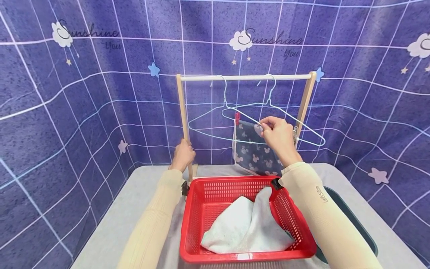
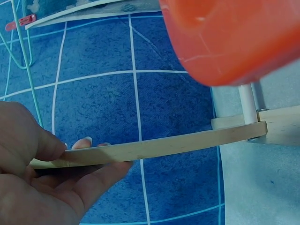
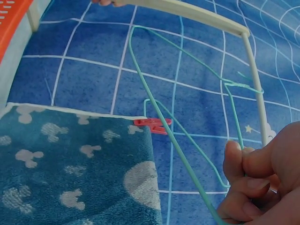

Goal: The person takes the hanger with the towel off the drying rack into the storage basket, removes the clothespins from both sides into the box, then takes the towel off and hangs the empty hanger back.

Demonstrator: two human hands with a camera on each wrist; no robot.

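Observation:
My left hand (image 1: 183, 153) grips the left wooden post (image 2: 187, 143) of a small clothes rack. With thumb and fingertips my right hand (image 1: 279, 136) pinches the right sloping wire of the front light-blue hanger (image 1: 224, 93), whose hook hangs over the white rail (image 1: 201, 78). Behind it, a second wire hanger (image 1: 270, 98) also hangs from the rail. A dark blue towel (image 1: 250, 153) with pale mouse-head shapes hangs from that hanger. A red clothespin (image 3: 152, 123) holds its left corner. Another clip (image 1: 295, 133) shows near its right side, partly hidden by my right hand.
In front of the rack stands a red basket (image 1: 186, 224) with a whitish cloth (image 1: 231, 220) inside. A dark green tray (image 1: 357, 224) lies at the right, partly beneath my forearm. Purple gridded fabric (image 1: 100, 112) hangs behind the grey-covered table (image 1: 134, 201).

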